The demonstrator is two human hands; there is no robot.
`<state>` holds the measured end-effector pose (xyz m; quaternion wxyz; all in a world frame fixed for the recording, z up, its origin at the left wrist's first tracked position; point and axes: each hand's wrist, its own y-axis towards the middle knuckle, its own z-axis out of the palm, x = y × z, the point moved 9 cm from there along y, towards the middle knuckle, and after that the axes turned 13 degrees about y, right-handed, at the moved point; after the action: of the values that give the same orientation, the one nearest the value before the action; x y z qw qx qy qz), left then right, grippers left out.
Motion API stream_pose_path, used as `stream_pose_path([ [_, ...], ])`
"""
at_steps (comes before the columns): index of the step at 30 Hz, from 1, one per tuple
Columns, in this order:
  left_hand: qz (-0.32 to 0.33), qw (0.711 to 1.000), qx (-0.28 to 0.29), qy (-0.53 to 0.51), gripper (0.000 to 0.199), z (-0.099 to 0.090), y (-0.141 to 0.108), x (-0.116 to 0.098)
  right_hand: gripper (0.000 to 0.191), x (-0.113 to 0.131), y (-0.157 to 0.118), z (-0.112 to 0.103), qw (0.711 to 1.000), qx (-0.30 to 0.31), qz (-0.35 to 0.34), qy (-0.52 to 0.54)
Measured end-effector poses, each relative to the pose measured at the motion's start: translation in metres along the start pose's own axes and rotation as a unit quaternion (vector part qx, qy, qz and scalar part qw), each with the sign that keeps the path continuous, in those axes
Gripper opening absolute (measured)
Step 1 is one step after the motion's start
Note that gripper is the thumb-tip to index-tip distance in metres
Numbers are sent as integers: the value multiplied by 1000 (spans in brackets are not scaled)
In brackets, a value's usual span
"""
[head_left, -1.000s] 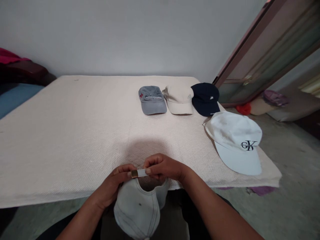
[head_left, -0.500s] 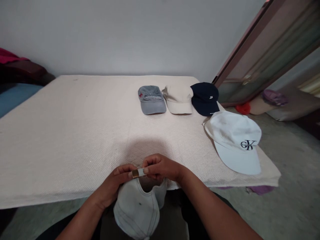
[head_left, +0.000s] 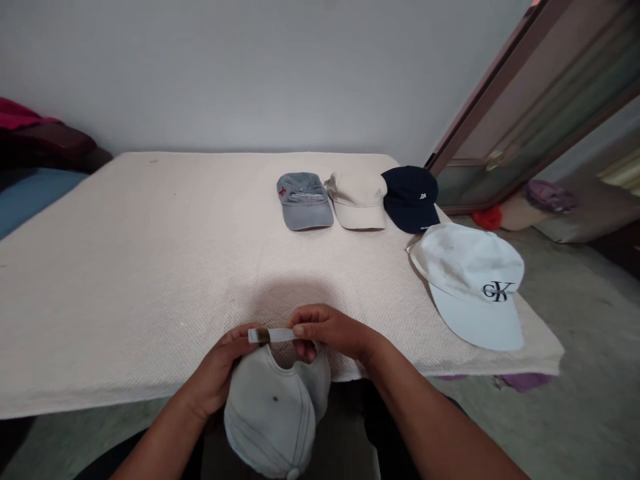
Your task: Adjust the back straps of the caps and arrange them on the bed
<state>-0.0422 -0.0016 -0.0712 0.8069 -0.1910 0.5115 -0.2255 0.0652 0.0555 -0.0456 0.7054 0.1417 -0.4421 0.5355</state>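
A pale grey baseball cap (head_left: 270, 413) is held at the near table edge, its back opening turned toward the table. My left hand (head_left: 215, 370) grips the cap's left rear edge, close to the brown metal buckle. My right hand (head_left: 333, 330) pinches the light adjuster strap (head_left: 280, 335) between thumb and fingers. The strap runs across the opening through the buckle, and a short end sticks out on the left. The cap's brim is out of sight below.
A grey cap (head_left: 306, 203), a beige cap (head_left: 357, 200) and a navy cap (head_left: 411, 199) stand in a row at the back. A white cap (head_left: 470, 280) with black letters lies at the right edge of the cloth-covered table (head_left: 125, 280). A door (head_left: 500, 133) is at right.
More of the strap now shows between the buckle and my right hand, and its end sticks out left of the buckle. The cap has shifted slightly left.
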Motion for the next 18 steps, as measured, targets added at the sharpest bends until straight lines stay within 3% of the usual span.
stream_pose_path([
  [5, -4, 1000, -6, -9, 9, -2, -1, -1, 16, -4, 2, -7, 999, -36, 4, 7],
  [12, -14, 992, 5, 128, 11, 7, 1, 5, 13, -7, 7, 0, 999, -37, -16, 30],
  [18, -14, 995, 0, 95, 13, 3, 2, 7, 11, -7, 8, -2, 998, -47, -19, 29],
])
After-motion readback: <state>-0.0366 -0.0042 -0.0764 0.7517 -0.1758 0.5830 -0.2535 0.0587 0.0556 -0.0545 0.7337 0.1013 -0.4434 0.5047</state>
